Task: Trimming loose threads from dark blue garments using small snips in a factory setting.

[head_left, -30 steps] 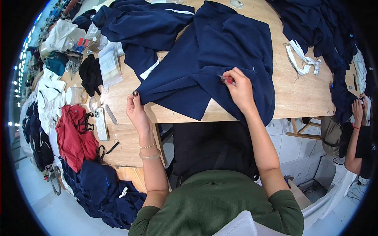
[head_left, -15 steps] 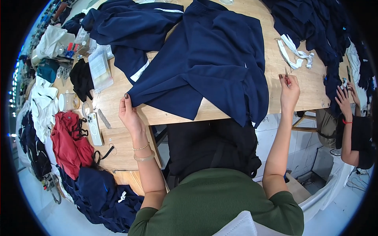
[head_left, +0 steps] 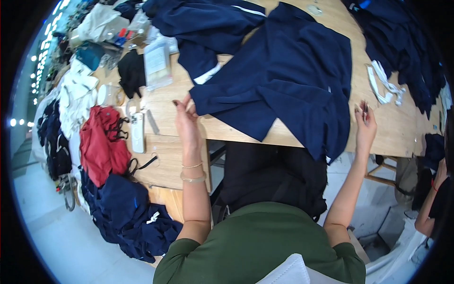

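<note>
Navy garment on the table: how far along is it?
Done: the navy garment lies spread on the wooden table. In hand: left hand pinches its corner; right hand holds a small tool off to the side. Left: more navy garments piled beyond.

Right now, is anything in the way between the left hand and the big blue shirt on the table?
No, nothing visible. The left hand is already at the corner of the navy garment on the wooden table, fingertips at its edge. The right hand is off to the side, holding a small tool.
</note>
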Tool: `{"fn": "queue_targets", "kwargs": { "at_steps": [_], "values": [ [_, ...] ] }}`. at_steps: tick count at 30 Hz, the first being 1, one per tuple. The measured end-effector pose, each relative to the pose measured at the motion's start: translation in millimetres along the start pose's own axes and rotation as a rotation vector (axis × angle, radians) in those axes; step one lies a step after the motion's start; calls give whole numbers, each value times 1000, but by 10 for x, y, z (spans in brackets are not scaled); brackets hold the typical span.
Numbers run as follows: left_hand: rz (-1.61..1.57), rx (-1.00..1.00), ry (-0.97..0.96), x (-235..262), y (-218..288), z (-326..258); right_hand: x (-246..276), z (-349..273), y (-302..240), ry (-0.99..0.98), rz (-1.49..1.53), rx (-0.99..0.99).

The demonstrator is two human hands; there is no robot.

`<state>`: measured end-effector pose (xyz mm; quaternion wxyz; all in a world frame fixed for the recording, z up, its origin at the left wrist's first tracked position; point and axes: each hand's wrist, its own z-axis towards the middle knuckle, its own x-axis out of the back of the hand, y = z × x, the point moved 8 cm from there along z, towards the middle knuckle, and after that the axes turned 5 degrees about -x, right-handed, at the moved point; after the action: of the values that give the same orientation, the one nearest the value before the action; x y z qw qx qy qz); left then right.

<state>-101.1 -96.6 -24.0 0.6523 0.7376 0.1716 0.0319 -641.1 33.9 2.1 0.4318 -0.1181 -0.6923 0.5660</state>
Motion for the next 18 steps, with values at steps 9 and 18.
{"fn": "queue_targets", "kwargs": {
  "at_steps": [9, 18],
  "values": [
    [63, -14, -58, -112, 161, -7, -160, -728, -329, -346, 87, -129],
    [73, -80, -51, -209, 160, 6, -161, -967, -36, -410, 223, -494]
  ]
}}
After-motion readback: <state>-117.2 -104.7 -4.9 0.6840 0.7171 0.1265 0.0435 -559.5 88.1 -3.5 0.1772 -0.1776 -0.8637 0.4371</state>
